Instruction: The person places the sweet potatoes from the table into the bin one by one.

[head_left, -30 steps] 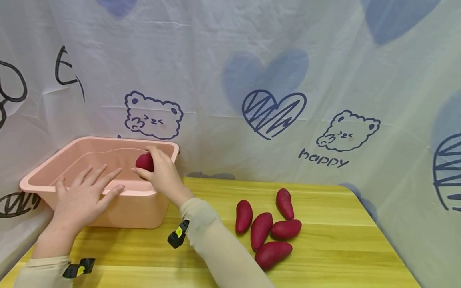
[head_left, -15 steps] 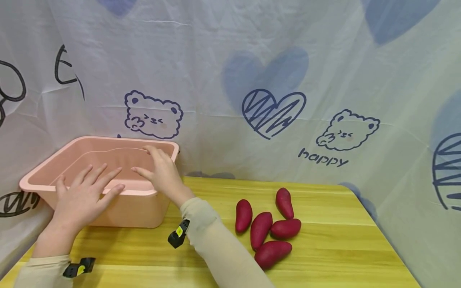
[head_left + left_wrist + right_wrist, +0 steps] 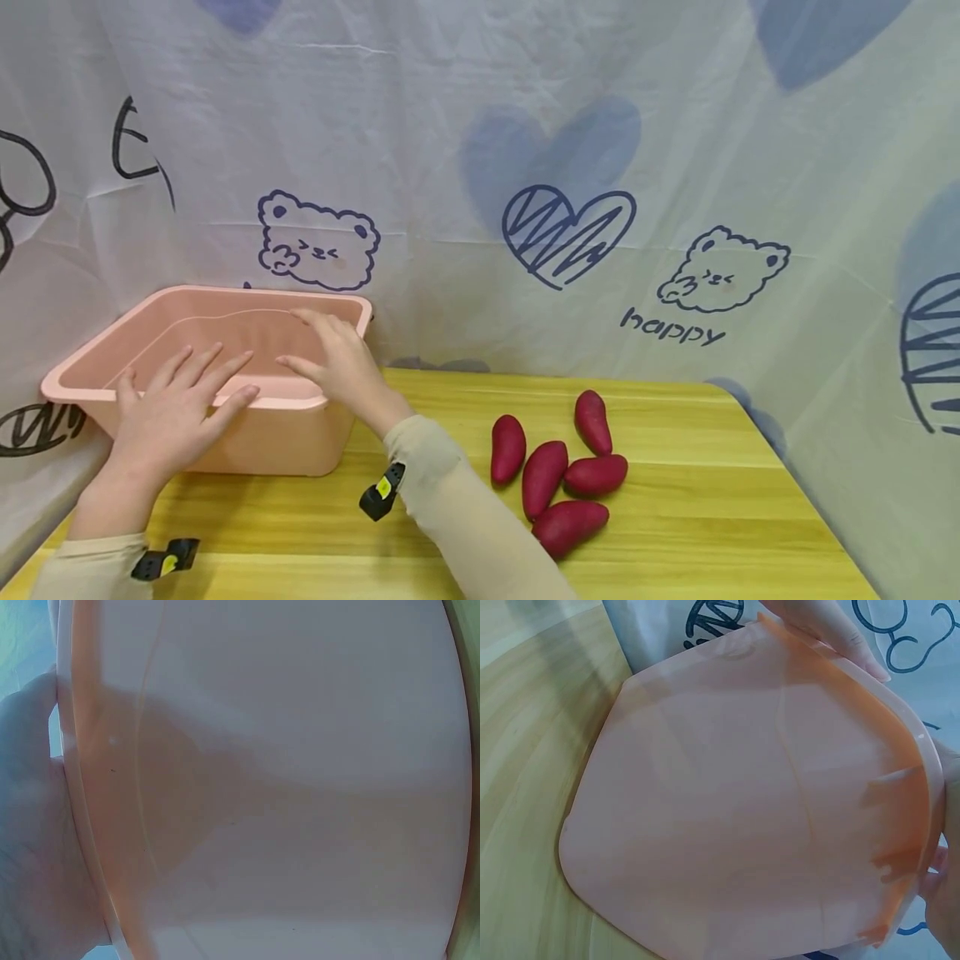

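While both hands are lying flat and holding nothing, the left hand [image 3: 168, 412] on the pink tub [image 3: 292, 437] rim at lower left and the right hand [image 3: 337, 362] just over it, I am guessing the next move is reaching for the red sweet potatoes [image 3: 558, 467] on the bench [image 3: 712, 500] at lower middle.

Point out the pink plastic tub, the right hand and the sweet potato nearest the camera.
pink plastic tub [image 3: 288, 442]: head view, front outer wall.
right hand [image 3: 341, 367]: head view, back of the hand.
dark red sweet potato nearest the camera [image 3: 570, 527]: head view, middle of its skin.
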A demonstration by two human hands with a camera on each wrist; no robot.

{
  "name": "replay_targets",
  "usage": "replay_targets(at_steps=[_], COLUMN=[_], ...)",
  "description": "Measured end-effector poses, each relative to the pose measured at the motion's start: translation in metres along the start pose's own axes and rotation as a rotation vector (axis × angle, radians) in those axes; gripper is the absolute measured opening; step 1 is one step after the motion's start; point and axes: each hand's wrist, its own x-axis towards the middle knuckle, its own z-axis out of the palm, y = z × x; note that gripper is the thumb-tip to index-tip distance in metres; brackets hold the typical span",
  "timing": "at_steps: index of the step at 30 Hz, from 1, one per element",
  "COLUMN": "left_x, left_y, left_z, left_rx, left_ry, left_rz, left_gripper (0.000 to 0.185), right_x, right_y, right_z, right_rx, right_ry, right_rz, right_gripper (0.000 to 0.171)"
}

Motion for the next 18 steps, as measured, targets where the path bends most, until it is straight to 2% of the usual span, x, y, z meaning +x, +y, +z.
replay_targets(at_steps=[7,14,18], left_x=[0.000,0.000,0.001], left_y=[0.001,0.001,0.001], left_z=[-0.001,0.000,0.002], left_rx=[-0.008,-0.013,-0.010], left_ry=[0.004,0.010,0.013], left_rz=[0.006,0.012,0.010], left_gripper=[0.059,0.059,0.059], right_x=[-0.010,-0.023,-0.031], right_y=[0.003,0.012,0.015], right_z=[-0.009,-0.016,-0.023], right_rx=[-0.108,-0.229,-0.285], right_ry=[0.000,0.074,0.086], right_rz=[-0.117,-0.289,-0.348], right_gripper=[0.067,0.065,0.067])
